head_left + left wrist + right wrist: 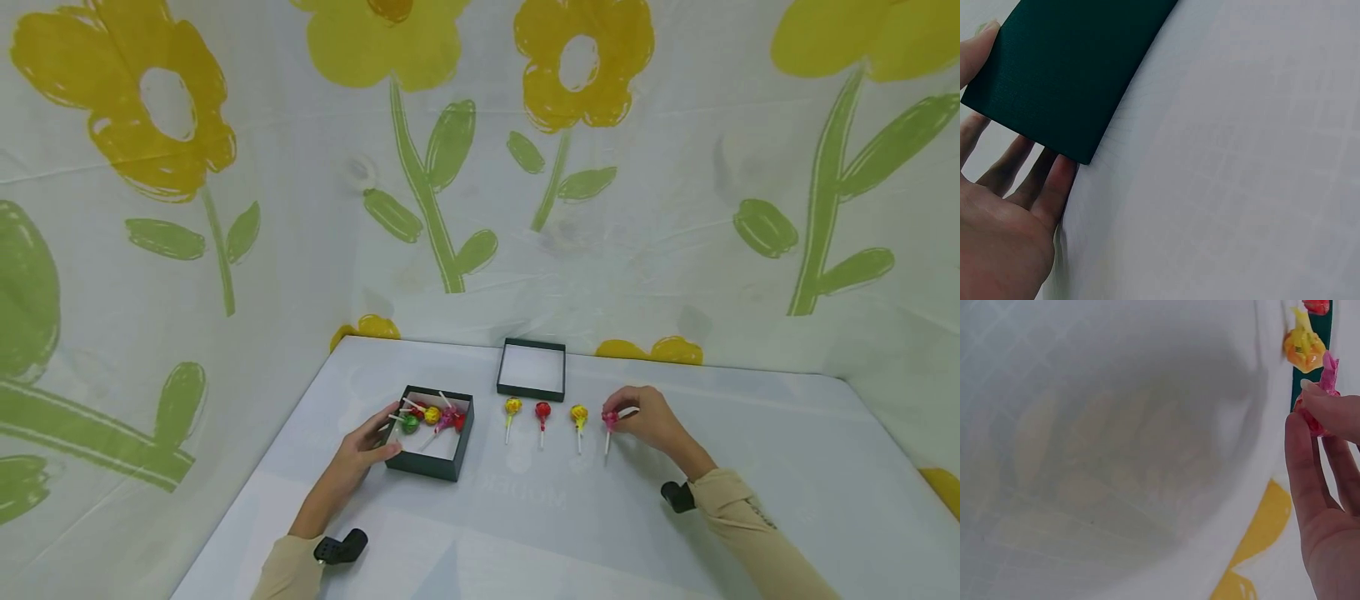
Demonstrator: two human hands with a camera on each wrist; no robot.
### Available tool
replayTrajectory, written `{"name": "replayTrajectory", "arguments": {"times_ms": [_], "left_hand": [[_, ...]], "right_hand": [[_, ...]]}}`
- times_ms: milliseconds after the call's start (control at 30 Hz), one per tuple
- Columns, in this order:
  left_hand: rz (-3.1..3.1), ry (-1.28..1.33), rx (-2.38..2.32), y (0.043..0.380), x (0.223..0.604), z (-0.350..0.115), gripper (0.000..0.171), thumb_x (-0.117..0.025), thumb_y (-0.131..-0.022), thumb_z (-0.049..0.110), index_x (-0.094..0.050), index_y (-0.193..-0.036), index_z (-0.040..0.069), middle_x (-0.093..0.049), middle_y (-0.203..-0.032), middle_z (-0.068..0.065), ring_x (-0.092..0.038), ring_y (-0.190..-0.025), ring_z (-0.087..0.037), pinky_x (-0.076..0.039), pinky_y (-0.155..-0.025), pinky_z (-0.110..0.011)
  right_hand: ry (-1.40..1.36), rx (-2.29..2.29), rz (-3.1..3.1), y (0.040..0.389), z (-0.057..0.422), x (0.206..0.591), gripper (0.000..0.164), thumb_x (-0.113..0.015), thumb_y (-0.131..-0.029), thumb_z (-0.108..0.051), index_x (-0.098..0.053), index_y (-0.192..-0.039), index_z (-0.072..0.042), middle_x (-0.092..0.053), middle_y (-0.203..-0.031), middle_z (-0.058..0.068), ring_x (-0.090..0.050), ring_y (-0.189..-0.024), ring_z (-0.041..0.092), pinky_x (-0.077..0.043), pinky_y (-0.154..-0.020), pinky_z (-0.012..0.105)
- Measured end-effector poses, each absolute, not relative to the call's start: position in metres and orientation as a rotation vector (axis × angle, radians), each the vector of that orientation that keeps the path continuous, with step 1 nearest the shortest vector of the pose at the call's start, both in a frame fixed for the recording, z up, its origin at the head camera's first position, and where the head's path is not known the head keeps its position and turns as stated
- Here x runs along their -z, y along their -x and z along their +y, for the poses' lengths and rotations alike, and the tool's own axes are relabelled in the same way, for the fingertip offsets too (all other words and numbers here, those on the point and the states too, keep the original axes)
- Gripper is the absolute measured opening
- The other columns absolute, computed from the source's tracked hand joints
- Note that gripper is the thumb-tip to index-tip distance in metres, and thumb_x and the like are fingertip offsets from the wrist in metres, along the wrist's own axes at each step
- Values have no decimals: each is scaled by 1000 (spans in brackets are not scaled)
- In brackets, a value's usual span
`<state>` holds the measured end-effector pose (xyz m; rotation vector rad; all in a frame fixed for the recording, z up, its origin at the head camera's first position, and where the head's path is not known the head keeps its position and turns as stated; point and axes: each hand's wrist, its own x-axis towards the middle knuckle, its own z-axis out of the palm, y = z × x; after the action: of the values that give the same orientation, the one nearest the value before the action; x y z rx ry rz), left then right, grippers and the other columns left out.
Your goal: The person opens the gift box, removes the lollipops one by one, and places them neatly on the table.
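Note:
My left hand [362,450] holds the left side of a dark green open box [423,465], its thumb at the rim and its fingers along the outside. Inside lie several lollipops, among them a green lollipop [409,424] and a yellow one [432,415]. In the right wrist view, thumb and fingers of my right hand [1329,487] pinch the wrapped head of a pink lollipop [1329,375]. In the head view its white stick [607,447] points down toward the table's front. Left of it, in a row, lie a yellow lollipop [579,414], a red lollipop [542,412] and another yellow lollipop [513,407].
Behind the row lies a shallow dark-edged box lid [531,394] with a white inside. The white table [525,542] meets a flower-printed cloth [660,233] at the back and left. A black wrist camera [341,547] sits at my left cuff, another camera [678,497] at the right.

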<state>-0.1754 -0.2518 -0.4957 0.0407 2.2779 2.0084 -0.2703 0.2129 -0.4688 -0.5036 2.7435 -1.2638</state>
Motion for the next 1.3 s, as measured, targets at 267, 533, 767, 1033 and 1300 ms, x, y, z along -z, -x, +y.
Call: {"name": "replayTrajectory", "arguments": {"times_ms": [267, 533, 767, 1033, 1300], "left_hand": [[2295, -36, -1989, 175, 494, -250, 64, -66, -88, 15, -39, -145, 23, -21, -155, -5, -18, -140, -37, -18, -110, -55], [2298, -36, -1988, 174, 495, -250, 64, -65, -88, 14, -39, -145, 23, -21, -155, -5, -19, -140, -37, -18, -110, -55], [2293, -59, -1995, 174, 496, -250, 64, -65, -88, 13, -37, -146, 21, -21, -155, -5, -18, -140, -37, -18, -110, -55], [2303, -31, -1978, 173, 494, -252, 64, -66, -88, 17, -38, -145, 24, -21, -155, -5, -18, -140, -37, -18, -110, -55], [2299, -50, -1988, 174, 495, -252, 63, -65, -88, 15, -38, -145, 23, -22, -155, -4, -19, -140, -36, -19, -110, -54]], "right_hand": [[530, 1213, 2787, 270, 213, 471, 19, -75, -72, 9, -70, -83, -6, -65, -87, 4, -61, -85, 24, -56, -76, 39], [538, 1123, 2804, 275, 211, 478, 22, -67, -75, 14, -70, -82, -6, -64, -89, 4, -59, -83, 22, -55, -76, 41], [489, 1041, 2801, 275, 208, 473, 26, -61, -76, 15, -71, -87, -7, -64, -94, 5, -58, -87, 23, -54, -80, 43], [544, 1034, 2795, 273, 200, 455, 21, -63, -80, 9, -70, -94, -6, -64, -100, 6, -55, -97, 28, -52, -83, 44], [652, 1157, 2724, 267, 173, 432, 20, -64, -81, 7, -68, -99, -1, -64, -102, 10, -57, -97, 33, -53, -82, 42]]}}
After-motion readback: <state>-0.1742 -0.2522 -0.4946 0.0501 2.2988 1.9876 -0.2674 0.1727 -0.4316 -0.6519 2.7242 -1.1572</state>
